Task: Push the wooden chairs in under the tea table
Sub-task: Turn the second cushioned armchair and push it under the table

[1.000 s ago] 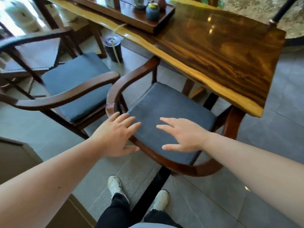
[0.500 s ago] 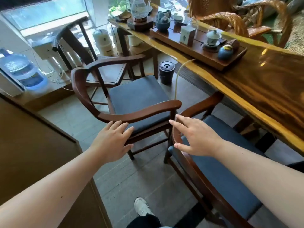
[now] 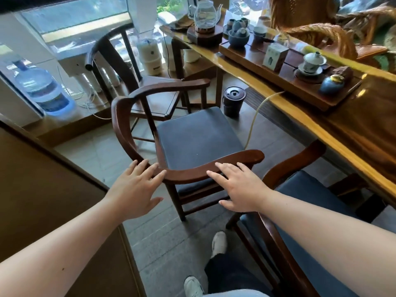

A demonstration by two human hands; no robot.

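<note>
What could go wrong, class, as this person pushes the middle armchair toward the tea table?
1. The small black bin stands on the floor between the chair and the table; a straight push may knock it over.
2. A thin yellow tube hangs from the table edge beside the seat and could snag on the armrest.
3. Both hands, left and right, lie flat and open on the curved rail, so they may slip; a bump might rattle the tea tray.
</note>
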